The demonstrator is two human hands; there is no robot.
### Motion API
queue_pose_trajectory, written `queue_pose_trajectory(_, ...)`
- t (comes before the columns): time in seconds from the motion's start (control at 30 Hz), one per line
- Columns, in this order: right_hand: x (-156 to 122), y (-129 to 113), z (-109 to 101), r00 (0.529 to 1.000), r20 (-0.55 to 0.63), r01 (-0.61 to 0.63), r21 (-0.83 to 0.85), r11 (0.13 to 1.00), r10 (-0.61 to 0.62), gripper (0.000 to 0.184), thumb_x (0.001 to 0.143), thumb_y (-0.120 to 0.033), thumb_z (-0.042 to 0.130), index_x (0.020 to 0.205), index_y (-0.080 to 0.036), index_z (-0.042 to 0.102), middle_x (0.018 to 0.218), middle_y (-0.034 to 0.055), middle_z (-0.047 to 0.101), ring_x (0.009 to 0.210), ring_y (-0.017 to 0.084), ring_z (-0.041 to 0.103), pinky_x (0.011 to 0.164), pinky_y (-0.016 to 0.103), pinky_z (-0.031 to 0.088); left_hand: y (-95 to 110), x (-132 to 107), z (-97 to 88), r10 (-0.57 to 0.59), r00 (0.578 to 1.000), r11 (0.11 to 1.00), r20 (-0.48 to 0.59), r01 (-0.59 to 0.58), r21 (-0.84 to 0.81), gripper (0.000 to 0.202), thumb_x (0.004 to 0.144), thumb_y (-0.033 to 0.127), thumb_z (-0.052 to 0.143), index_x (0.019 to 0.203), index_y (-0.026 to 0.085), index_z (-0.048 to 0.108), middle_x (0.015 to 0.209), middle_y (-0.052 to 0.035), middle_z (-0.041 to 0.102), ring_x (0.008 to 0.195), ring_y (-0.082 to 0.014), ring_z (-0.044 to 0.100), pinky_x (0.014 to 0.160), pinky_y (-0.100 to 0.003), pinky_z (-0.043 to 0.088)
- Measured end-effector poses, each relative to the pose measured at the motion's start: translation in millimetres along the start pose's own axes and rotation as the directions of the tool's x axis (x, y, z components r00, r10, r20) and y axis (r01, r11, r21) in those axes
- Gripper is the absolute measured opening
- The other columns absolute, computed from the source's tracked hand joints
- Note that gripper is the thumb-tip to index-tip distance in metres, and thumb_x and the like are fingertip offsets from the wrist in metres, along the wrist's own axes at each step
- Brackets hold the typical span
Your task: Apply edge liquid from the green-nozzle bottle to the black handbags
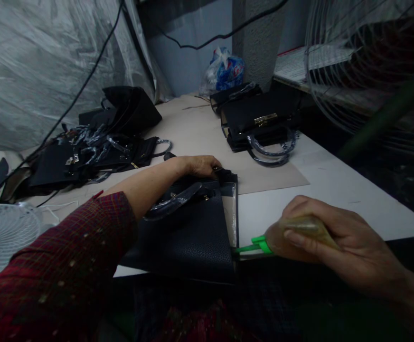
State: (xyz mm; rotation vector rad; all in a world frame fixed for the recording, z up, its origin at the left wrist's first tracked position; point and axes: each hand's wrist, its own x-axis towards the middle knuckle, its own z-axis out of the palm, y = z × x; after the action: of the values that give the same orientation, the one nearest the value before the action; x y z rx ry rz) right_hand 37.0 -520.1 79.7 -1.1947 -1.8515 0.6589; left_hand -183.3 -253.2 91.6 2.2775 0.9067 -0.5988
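A black handbag (189,237) with a plastic-wrapped handle (176,202) lies at the table's front edge, its side facing right. At its far top corner my left hand (203,165) grips the bag, fingers bent over the edge and partly hidden. My right hand (335,237) is wrapped round a glue bottle (299,230) of yellowish, see-through plastic, tilted with its green nozzle (251,246) pointing left. The nozzle tip meets the lower part of the bag's side edge. Along that side runs a pale, shiny strip (234,209).
More black handbags (260,114) lie at the back right, and a pile of others (96,147) at the left. A white fan (4,232) stands at the near left. A large wire fan guard (363,80) is at the right. Black cables hang overhead.
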Motion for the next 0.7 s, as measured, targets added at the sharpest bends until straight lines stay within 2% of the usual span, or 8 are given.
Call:
queue_pose_trajectory(0.07,-2.6,1.8,1.4,0.999,-0.02,-0.032,-0.029,0.999,0.032,0.024,0.107,-0.046,0.063,0.094,-0.026,0.063,0.084,-0.0018,0.067,0.062,0.015,0.062,0.052,0.028,0.045,0.1,-0.6,-0.6,0.0,1.0,1.0,0.002,0.0,0.005,0.037,0.083,0.025,0.066,0.118,0.02,0.076,0.108,-0.0023,0.08,0.094,-0.0183,0.067,0.09,-0.027,0.05)
queue_pose_trajectory(0.17,-5.2,1.2,3.1,0.996,0.046,-0.076,-0.012,0.997,0.076,0.034,0.108,-0.05,0.058,0.087,-0.024,0.061,0.077,-0.0018,0.064,0.058,0.015,0.06,0.05,0.029,0.044,2.0,-2.3,-1.4,0.002,1.0,1.0,0.009,-0.002,-0.005,0.039,0.083,0.025,0.065,0.121,0.022,0.075,0.109,-0.0009,0.08,0.094,-0.0177,0.067,0.091,-0.026,0.05)
queue_pose_trajectory(0.23,-4.5,-0.3,3.2,0.992,0.057,-0.11,-0.001,0.994,0.11,0.034,0.108,-0.05,0.058,0.086,-0.023,0.061,0.077,-0.0015,0.065,0.061,0.015,0.062,0.051,0.028,0.045,4.0,-4.0,-1.6,-0.002,1.0,1.0,0.015,0.003,-0.016,0.04,0.084,0.025,0.064,0.121,0.02,0.075,0.109,-0.0016,0.079,0.093,-0.0174,0.066,0.09,-0.026,0.05)
queue_pose_trajectory(0.37,0.3,0.0,2.4,0.982,0.009,-0.188,-0.031,0.982,0.188,0.033,0.103,-0.05,0.061,0.083,-0.024,0.06,0.069,-0.0027,0.062,0.056,0.016,0.059,0.049,0.029,0.042,6.9,-7.5,-1.5,-0.007,1.0,1.0,0.016,0.007,-0.024,0.044,0.083,0.024,0.063,0.125,0.016,0.073,0.11,-0.0035,0.078,0.093,-0.0173,0.066,0.09,-0.026,0.05)
queue_pose_trajectory(0.47,2.4,3.0,2.2,0.971,0.085,-0.227,0.018,0.974,0.225,0.038,0.103,-0.054,0.059,0.078,-0.025,0.056,0.066,-0.0033,0.06,0.055,0.018,0.059,0.047,0.029,0.042,7.2,-8.7,-1.7,-0.012,1.0,1.0,0.011,0.012,-0.003,0.045,0.084,0.026,0.062,0.127,0.016,0.072,0.111,-0.0044,0.078,0.098,-0.0176,0.066,0.093,-0.025,0.049)
queue_pose_trajectory(0.63,4.0,1.4,2.7,0.991,0.033,-0.126,-0.02,0.992,0.127,0.035,0.104,-0.052,0.061,0.081,-0.025,0.057,0.068,-0.0031,0.058,0.053,0.017,0.056,0.047,0.029,0.039,6.9,-8.8,-2.2,-0.018,1.0,1.0,0.023,0.018,0.022,0.043,0.086,0.027,0.06,0.126,0.017,0.071,0.112,-0.0044,0.077,0.099,-0.0191,0.066,0.095,-0.028,0.05)
queue_pose_trajectory(0.7,3.9,-0.8,1.9,0.996,0.066,-0.055,-0.012,0.998,0.055,0.034,0.106,-0.052,0.06,0.085,-0.025,0.059,0.073,-0.0016,0.06,0.056,0.017,0.056,0.049,0.031,0.039,6.6,-8.9,-2.3,-0.012,1.0,1.0,0.019,0.012,0.006,0.041,0.086,0.027,0.061,0.124,0.016,0.072,0.11,-0.0046,0.077,0.098,-0.0194,0.066,0.093,-0.029,0.05)
